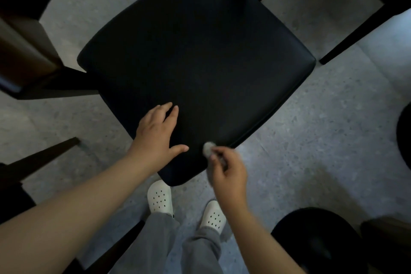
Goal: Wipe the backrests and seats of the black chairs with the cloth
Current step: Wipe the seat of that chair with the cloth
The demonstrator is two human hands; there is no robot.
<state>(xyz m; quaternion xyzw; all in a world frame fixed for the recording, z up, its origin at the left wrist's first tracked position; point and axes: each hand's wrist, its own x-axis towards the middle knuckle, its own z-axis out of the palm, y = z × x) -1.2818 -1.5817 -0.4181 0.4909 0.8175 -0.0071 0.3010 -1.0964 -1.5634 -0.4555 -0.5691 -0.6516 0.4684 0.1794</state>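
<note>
Left hand [159, 133] flat, fingers spread, on black chair seat [195, 51]; right hand [229, 173] pinching grey cloth [208, 149] at seat's near edge.

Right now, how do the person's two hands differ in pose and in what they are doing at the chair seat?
The left hand lies open, palm down and fingers spread, flat on the black seat; the right hand is closed around a small grey cloth. The left sits further in on the seat; the right works at its near edge. Both are bare.
</note>
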